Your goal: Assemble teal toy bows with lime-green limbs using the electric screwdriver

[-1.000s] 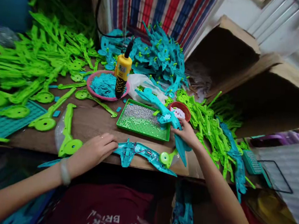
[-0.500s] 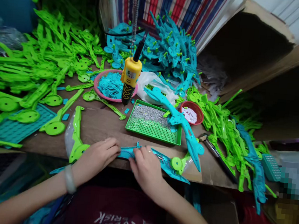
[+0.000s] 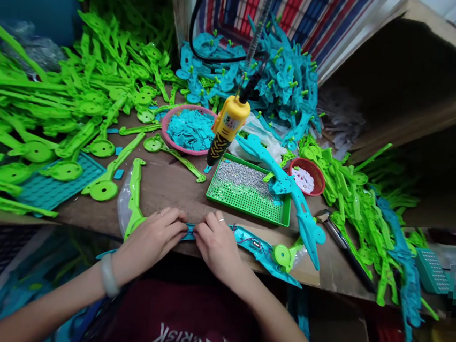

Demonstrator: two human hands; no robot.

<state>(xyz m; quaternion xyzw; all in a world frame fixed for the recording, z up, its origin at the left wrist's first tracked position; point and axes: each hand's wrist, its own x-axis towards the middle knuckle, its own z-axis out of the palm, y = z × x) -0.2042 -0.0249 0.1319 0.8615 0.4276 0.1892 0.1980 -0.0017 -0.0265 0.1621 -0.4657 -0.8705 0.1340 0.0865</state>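
Observation:
A bow-shaped blue plastic shell (image 3: 251, 240) lies along the table's front edge, its hollow inside facing up, with thin wires and a small metallic part in it. One green plastic arm (image 3: 135, 205) is attached at its left, and another green arm with a round hub (image 3: 281, 256) at its right. My left hand (image 3: 155, 231) grips the shell left of its middle, fingers curled. Close beside it, my right hand (image 3: 219, 243) pinches the middle of the shell with fingers bent. Whatever small piece may be under the fingertips is hidden.
A yellow electric screwdriver (image 3: 229, 123) hangs from a spring above a green tray (image 3: 248, 209) of small metal screws. Another blue shell (image 3: 290, 190) lies across the tray's right side. Green arms (image 3: 93, 99) pile up at left; blue pieces fill a pink bowl (image 3: 167, 135).
My view has turned, shifting the scene rightwards. Along the shell, my right hand has moved left, nearer my left hand. The small upright blue tab between the hands no longer shows. The screwdriver hangs more tilted.

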